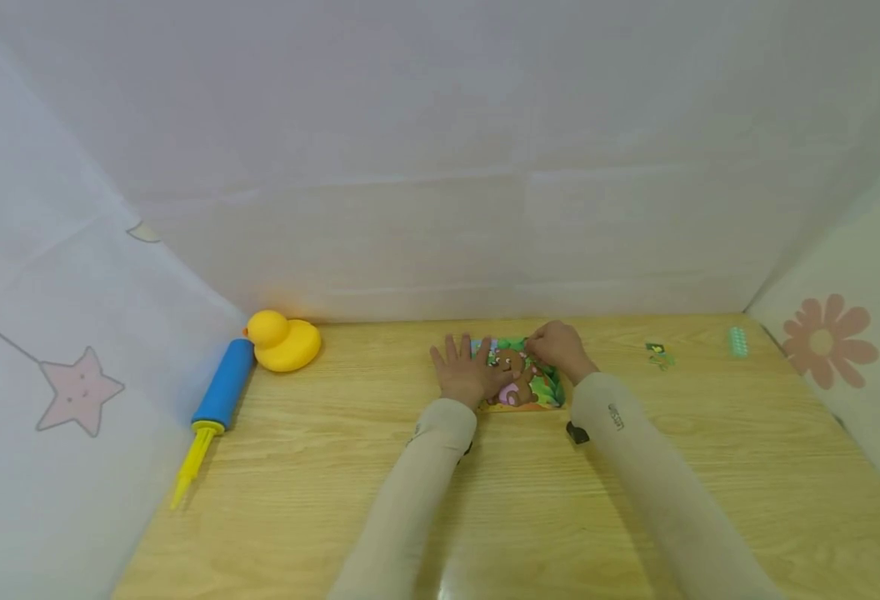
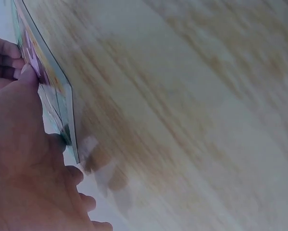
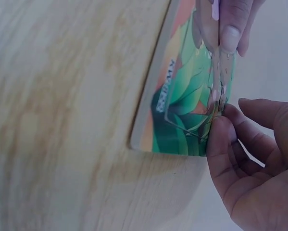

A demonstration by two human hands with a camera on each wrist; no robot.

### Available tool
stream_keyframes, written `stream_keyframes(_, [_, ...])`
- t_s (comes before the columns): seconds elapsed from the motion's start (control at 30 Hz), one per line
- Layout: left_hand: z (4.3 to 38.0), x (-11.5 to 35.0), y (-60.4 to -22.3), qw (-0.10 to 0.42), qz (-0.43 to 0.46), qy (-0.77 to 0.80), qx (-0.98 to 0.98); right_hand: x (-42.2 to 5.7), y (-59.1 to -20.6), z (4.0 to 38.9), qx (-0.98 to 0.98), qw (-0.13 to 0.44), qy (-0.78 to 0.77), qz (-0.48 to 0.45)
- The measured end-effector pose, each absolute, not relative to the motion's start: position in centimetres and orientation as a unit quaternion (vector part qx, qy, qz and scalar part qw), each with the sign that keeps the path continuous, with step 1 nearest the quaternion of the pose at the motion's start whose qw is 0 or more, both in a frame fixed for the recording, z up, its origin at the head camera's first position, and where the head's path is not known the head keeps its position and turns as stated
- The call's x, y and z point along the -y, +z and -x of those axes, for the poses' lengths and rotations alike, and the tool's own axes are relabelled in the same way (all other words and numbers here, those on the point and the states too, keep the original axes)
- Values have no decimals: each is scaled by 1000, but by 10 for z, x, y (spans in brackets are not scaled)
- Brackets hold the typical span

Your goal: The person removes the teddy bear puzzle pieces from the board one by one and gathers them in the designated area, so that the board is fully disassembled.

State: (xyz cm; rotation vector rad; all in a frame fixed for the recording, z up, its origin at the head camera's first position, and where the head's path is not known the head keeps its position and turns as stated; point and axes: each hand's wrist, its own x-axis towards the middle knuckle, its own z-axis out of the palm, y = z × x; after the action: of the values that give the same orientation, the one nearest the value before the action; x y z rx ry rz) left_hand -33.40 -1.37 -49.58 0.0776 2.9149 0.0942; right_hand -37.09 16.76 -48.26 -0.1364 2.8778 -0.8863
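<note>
The picture board (image 1: 548, 392) is lying on the table (image 1: 335, 467) between the hands, its long axis running from nine to three o'clock, its printed bear (image 1: 511, 360) pointing head towards twelve. Its lettering (image 3: 166, 86) is showing too blurred to read. The left hand (image 1: 466, 379) is spreading flat over the nine-o'clock side; the right hand (image 1: 560, 347) is curling its fingers near one o'clock, grasping what I cannot tell

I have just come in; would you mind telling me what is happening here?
A person works at a bear picture board on the table. The left hand rests spread on its left side, while the right hand touches its far right part with curled fingers; whether they pinch something is unclear. Small pieces lie to the right.
</note>
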Motion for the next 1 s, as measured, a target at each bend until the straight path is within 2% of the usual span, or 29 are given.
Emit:
stream_keyframes(0.6, [332,16,-495,115,-18,69,-991,-161,-475,366,-948,72,-310,34])
stream_keyframes(1.0, [329,18,-495,85,-17,103,-991,-158,-480,365,-939,81,-333,22])
